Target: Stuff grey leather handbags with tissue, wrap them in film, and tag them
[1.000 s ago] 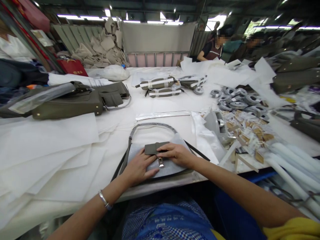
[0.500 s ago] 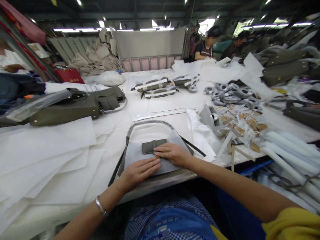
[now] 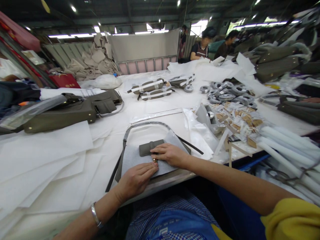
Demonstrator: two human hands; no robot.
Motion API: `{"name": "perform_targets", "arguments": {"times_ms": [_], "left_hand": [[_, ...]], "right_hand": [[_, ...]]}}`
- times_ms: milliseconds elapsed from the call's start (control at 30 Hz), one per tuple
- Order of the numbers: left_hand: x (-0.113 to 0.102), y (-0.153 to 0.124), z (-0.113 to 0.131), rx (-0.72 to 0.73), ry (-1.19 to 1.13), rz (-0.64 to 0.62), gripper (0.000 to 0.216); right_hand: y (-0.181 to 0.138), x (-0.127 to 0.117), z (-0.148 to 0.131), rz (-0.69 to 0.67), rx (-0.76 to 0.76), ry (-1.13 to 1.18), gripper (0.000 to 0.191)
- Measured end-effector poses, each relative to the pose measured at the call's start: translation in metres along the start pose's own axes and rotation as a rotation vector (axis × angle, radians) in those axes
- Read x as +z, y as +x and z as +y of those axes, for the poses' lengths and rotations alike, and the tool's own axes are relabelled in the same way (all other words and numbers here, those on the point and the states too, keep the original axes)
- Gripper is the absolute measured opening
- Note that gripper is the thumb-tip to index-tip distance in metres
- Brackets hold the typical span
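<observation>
A grey-green handbag (image 3: 119, 169) lies flat at the table's front edge, its wrapped handle (image 3: 147, 124) arched away from me. Thin white paper (image 3: 131, 156) covers its front. On that paper is a small grey-green pouch (image 3: 145, 149) with a strap across its middle. My right hand (image 3: 173, 155) reaches over the pouch's right part, fingers closed at the strap. From the near side, my left hand (image 3: 139, 177) has its fingers together, the tips pinching at a small gold-coloured clasp (image 3: 154, 160) below the pouch. The fingers partly hide the clasp and strap end.
White paper sheets (image 3: 50, 156) spread over the left, with a finished-looking bag (image 3: 60, 113) behind them. Wrapped straps (image 3: 150, 87), grey rolls (image 3: 227, 91) and tagged small pieces (image 3: 240, 118) lie farther back and right. White tubes (image 3: 285, 156) stick out at right. Co-workers (image 3: 201, 50) are at the back.
The whole view has shifted slightly left. Between my fingertips more of the gold-coloured clasp shows, and my left hand sits slightly lower against the pouch. Bag and pouch stay in place.
</observation>
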State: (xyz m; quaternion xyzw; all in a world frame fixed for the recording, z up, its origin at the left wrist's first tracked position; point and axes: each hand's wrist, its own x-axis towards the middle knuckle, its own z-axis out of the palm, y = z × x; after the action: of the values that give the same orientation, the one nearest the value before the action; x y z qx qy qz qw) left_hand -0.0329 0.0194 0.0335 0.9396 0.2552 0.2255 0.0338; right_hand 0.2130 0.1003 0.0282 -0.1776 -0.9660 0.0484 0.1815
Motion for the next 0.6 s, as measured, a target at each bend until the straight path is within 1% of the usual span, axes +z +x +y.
{"name": "perform_targets", "arguments": {"times_ms": [67,133,300,433,500,600], "left_hand": [[-0.002,0.002,0.006,-0.052,0.002,-0.035,0.044],[-0.002,0.002,0.009,-0.062,0.038,-0.034,0.044],[0.008,-0.006,0.003,0.003,0.188,0.028,0.049],[0.014,-0.010,0.005,0.028,0.276,0.067,0.051],[0.018,-0.012,0.008,0.007,0.308,0.082,0.052],[0.027,-0.015,0.012,-0.042,0.326,0.126,0.052]], "right_hand": [[0.002,-0.004,-0.001,-0.019,-0.007,-0.013,0.035],[0.005,-0.009,-0.002,-0.038,-0.024,-0.016,0.032],[0.023,-0.019,0.000,-0.139,-0.037,0.027,0.020],[0.035,-0.023,-0.002,-0.243,-0.030,0.053,0.019],[0.036,-0.022,-0.008,-0.245,0.009,0.021,0.020],[0.032,-0.020,-0.018,-0.175,0.128,-0.066,0.015]]}}
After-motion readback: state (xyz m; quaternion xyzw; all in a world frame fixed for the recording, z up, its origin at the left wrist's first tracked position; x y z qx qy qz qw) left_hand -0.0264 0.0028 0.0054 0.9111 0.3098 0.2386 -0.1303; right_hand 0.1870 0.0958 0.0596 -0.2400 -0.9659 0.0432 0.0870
